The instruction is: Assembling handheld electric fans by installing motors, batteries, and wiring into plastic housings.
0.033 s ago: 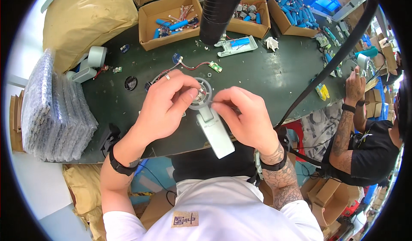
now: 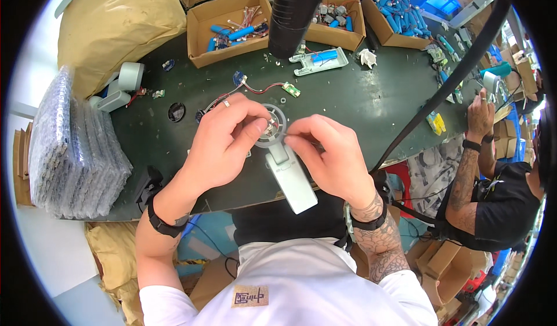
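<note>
A handheld fan with a pale green handle (image 2: 293, 185) and a round grey ring head (image 2: 279, 114) is tilted over the table's near edge, handle toward me. My left hand (image 2: 223, 143) is closed at the ring's left side, thumb and index finger pinched over its inner edge. Small metallic parts show inside the ring, partly hidden by these fingers. My right hand (image 2: 332, 154) is closed in a pinch at the ring's right edge, just above the handle. Whatever lies between its fingertips is too small to make out. Beyond the ring lies a small circuit board (image 2: 290, 90) on red wires.
Cardboard boxes of wired parts (image 2: 200, 36) and blue cells (image 2: 400, 24) line the back. An open pale green shell (image 2: 328, 64) holds a blue cell. Bubble-wrapped sheets (image 2: 75, 152) stand left. A black hose (image 2: 299, 15) hangs overhead; another person (image 2: 493, 192) works at right.
</note>
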`<state>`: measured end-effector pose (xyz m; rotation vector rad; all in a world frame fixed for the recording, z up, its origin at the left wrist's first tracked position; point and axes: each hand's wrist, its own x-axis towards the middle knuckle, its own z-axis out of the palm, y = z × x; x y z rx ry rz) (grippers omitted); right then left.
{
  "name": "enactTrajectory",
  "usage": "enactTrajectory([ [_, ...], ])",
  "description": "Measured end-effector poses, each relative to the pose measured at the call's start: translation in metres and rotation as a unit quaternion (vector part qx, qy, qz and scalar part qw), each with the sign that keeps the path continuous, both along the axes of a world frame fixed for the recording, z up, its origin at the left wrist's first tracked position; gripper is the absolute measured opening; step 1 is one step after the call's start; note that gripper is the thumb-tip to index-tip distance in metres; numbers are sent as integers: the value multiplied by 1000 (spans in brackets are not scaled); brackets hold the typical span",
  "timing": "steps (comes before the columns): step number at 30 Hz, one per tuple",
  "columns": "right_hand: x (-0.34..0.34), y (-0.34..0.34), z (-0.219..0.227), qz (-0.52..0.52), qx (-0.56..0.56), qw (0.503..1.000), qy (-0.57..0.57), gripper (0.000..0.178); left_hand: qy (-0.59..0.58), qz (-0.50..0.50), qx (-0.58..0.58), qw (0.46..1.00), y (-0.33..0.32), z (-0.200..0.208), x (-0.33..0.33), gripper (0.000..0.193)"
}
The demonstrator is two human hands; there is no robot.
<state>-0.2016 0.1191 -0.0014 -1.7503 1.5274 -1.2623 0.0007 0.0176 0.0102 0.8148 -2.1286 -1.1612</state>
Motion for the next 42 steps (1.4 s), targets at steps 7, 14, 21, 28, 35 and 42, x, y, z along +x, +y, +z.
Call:
enactTrajectory([
  [7,3,-5,-10,-13,-23,1000,-11,17,7,17,38,999,0,-2,0,8],
  [14,-2,-1,2,0,44,998,-35,37,20,-79,-19,996,-12,3,9,14],
  [21,-3,4,-3,-3,38,999,22,37,13,-119,-16,993,-18,4,9,16],
  [28,-2,7,-3,-20,39,999,27,33,11,-145,-11,989,-21,7,10,17],
  [35,-1,7,-3,-22,36,999,21,33,6,-147,-21,989,-21,9,11,17],
  [42,0,8,-3,-21,39,999,23,33,9,-149,-21,988,-21,10,10,17],
])
